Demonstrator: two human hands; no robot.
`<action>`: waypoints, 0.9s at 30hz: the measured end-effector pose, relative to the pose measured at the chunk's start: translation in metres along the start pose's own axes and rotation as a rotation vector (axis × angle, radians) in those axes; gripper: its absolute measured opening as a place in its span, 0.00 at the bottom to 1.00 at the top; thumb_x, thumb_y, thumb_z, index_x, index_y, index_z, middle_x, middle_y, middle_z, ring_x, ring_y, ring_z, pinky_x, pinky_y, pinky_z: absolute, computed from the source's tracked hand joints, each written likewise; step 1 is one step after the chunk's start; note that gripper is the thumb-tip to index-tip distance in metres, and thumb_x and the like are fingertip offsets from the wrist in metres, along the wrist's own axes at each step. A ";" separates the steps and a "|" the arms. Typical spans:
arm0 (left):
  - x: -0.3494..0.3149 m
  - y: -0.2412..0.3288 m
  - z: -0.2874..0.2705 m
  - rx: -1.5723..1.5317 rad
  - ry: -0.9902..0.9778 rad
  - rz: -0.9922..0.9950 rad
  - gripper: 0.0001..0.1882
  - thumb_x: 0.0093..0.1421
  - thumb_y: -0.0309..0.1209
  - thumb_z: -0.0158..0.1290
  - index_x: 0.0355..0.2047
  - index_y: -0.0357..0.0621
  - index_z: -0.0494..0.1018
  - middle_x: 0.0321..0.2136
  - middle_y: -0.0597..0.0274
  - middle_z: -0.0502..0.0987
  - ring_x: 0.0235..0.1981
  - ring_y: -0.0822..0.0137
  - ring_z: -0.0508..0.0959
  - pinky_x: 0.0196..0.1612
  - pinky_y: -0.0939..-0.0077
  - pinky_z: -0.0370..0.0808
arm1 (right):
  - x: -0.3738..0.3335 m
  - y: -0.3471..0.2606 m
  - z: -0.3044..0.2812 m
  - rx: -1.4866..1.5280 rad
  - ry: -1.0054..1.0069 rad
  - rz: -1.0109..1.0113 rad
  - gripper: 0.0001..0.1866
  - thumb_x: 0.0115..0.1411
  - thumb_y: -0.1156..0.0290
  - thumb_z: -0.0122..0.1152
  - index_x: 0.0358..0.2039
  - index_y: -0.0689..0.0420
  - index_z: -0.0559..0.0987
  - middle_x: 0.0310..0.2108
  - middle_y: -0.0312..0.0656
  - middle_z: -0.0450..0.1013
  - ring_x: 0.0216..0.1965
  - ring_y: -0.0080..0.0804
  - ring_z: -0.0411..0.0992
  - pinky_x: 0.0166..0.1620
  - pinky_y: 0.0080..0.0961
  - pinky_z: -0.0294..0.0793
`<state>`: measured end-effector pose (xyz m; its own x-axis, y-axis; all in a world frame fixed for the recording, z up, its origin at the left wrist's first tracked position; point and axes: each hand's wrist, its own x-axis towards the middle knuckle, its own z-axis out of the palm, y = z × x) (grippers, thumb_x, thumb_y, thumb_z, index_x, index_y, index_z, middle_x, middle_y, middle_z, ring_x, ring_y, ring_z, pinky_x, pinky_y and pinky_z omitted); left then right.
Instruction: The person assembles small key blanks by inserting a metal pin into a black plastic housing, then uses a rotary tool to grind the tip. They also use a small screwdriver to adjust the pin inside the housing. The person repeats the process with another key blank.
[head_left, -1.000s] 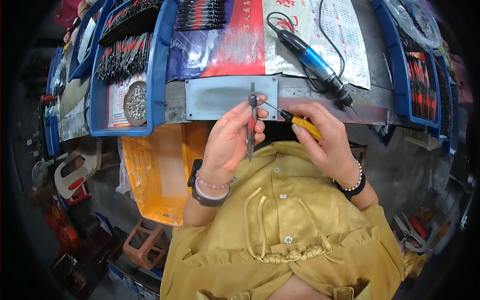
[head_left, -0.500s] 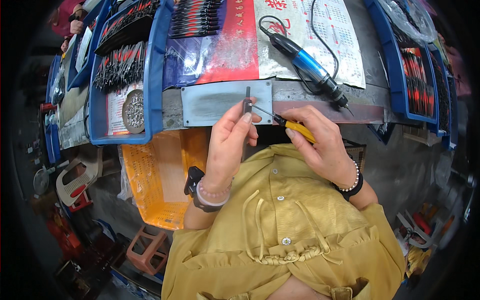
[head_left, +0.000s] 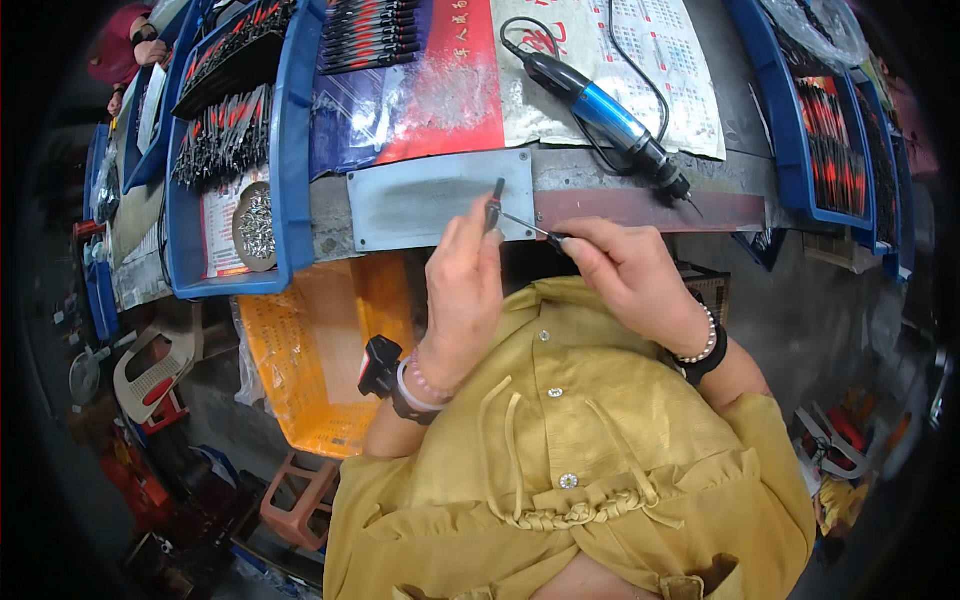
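1. Our left hand (head_left: 462, 290) pinches a small dark tool part (head_left: 494, 203) between thumb and fingertips, holding it upright just above the fingers, in front of the grey metal plate (head_left: 420, 200).
2. Our right hand (head_left: 630, 275) is closed around a thin metal pick (head_left: 528, 226); its tip reaches left from our fingertips to touch the dark part low down.
3. To do this well, we judge the left grip should hold firm and steady while the right works the pick in with small, light pressure, so the tip does not slip off toward the left thumb.
4. Resting both wrists against the bench edge (head_left: 650, 208) would likely help.
5. Beyond the right fingers, up and to the right, a blue rotary tool (head_left: 600, 110) lies on printed sheets, its cord looping behind.
6. Left of the left fingers, a blue tray (head_left: 290, 150) holds rows of dark pieces and a round dish of small metal bits (head_left: 257, 222).
7. Below the left wrist stands an orange crate (head_left: 310, 350); another blue tray (head_left: 800, 130) sits far right.
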<state>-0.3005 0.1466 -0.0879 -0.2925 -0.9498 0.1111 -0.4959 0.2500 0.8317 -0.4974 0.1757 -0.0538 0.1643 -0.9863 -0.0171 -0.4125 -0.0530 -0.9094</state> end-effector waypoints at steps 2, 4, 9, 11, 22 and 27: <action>0.001 -0.002 0.001 -0.032 0.010 -0.031 0.17 0.66 0.23 0.44 0.54 0.32 0.68 0.28 0.58 0.72 0.22 0.72 0.70 0.26 0.79 0.69 | -0.003 0.002 0.005 -0.321 0.079 -0.211 0.13 0.59 0.75 0.59 0.45 0.64 0.76 0.20 0.42 0.68 0.18 0.31 0.68 0.22 0.26 0.67; 0.001 -0.005 0.002 -0.048 0.008 -0.027 0.17 0.66 0.23 0.44 0.54 0.32 0.68 0.29 0.58 0.72 0.22 0.73 0.71 0.26 0.79 0.69 | -0.006 0.003 0.008 -0.539 0.123 -0.351 0.18 0.54 0.76 0.65 0.46 0.63 0.76 0.22 0.43 0.66 0.19 0.40 0.67 0.23 0.31 0.69; 0.001 -0.006 0.004 -0.082 0.018 -0.045 0.16 0.66 0.24 0.44 0.52 0.32 0.69 0.29 0.58 0.73 0.23 0.73 0.71 0.27 0.78 0.69 | 0.007 0.005 0.003 -0.570 0.082 -0.488 0.15 0.57 0.72 0.60 0.44 0.62 0.75 0.21 0.41 0.66 0.16 0.32 0.65 0.20 0.27 0.66; -0.001 -0.003 0.005 -0.008 0.040 -0.011 0.15 0.65 0.23 0.44 0.51 0.33 0.69 0.28 0.53 0.72 0.23 0.64 0.72 0.27 0.73 0.70 | 0.013 0.004 -0.004 -0.092 -0.042 -0.124 0.14 0.62 0.67 0.55 0.44 0.62 0.75 0.20 0.38 0.67 0.13 0.24 0.62 0.17 0.22 0.61; 0.001 0.004 0.011 0.106 0.077 0.027 0.13 0.63 0.21 0.45 0.48 0.31 0.69 0.31 0.43 0.72 0.30 0.44 0.73 0.32 0.59 0.71 | 0.012 0.019 0.001 0.176 -0.241 0.169 0.15 0.63 0.64 0.56 0.44 0.63 0.76 0.15 0.38 0.64 0.15 0.23 0.67 0.19 0.27 0.67; 0.003 -0.001 0.019 0.118 0.083 0.006 0.13 0.62 0.20 0.45 0.48 0.31 0.68 0.32 0.41 0.72 0.31 0.41 0.74 0.33 0.57 0.71 | 0.001 0.008 0.015 -0.836 -0.024 -0.287 0.17 0.58 0.68 0.59 0.47 0.59 0.74 0.17 0.46 0.69 0.18 0.40 0.73 0.20 0.30 0.71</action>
<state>-0.3160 0.1473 -0.0988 -0.2293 -0.9594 0.1645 -0.5883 0.2712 0.7618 -0.4870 0.1762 -0.0675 0.3771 -0.9143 0.1476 -0.8712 -0.4043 -0.2785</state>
